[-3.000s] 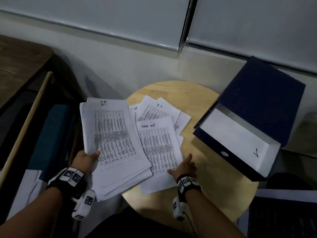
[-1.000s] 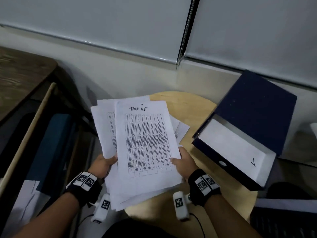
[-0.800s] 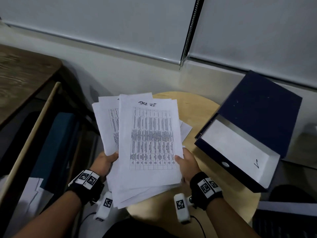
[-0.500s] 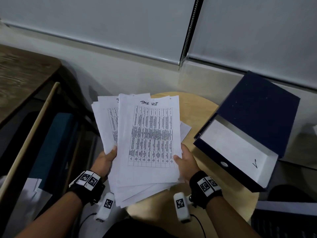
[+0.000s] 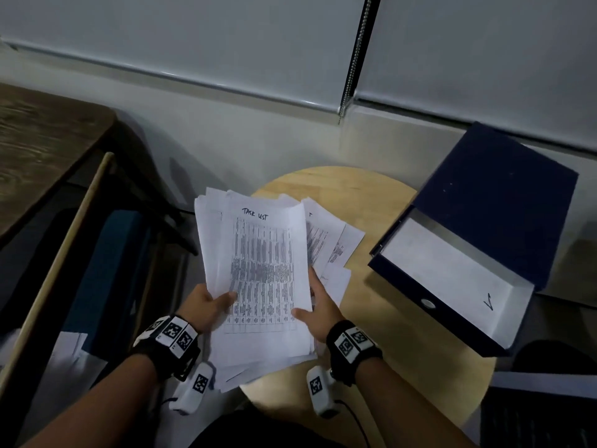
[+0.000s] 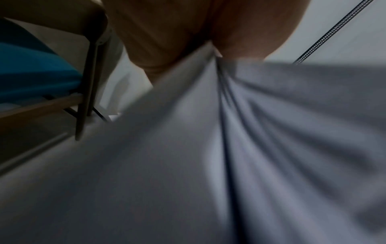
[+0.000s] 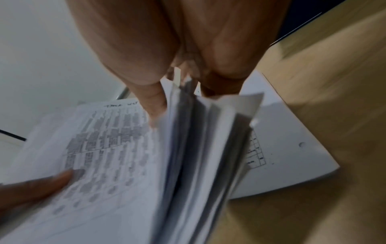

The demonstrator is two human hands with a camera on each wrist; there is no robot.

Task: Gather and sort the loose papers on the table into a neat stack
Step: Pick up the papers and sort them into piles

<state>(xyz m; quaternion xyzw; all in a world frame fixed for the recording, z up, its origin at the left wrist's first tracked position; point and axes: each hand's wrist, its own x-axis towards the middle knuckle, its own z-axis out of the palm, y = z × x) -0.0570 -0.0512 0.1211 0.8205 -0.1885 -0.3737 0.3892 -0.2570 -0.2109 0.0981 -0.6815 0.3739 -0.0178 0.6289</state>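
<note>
A sheaf of white printed papers (image 5: 258, 270), topped by a sheet headed "TASK LIST", is held above the left edge of the round wooden table (image 5: 403, 318). My left hand (image 5: 210, 302) grips its left edge, thumb on top. My right hand (image 5: 318, 310) grips its right edge, thumb on the top sheet and fingers underneath. In the right wrist view the sheets (image 7: 188, 156) fan apart below my thumb. The left wrist view is filled by blurred paper (image 6: 208, 156). A few loose papers (image 5: 336, 244) still lie on the table behind the sheaf.
An open dark blue box file (image 5: 478, 247) with a white inside lies on the table's right side. A dark wooden desk (image 5: 42, 147) and a blue chair seat (image 5: 106, 270) stand at the left. More paper (image 5: 68, 350) lies low at the left.
The right hand lifted the "TASK LIST" sheet off the table and laid it onto the sheaf in the left hand. Both hands now hold the sheaf, which has shifted slightly left and squared up.
</note>
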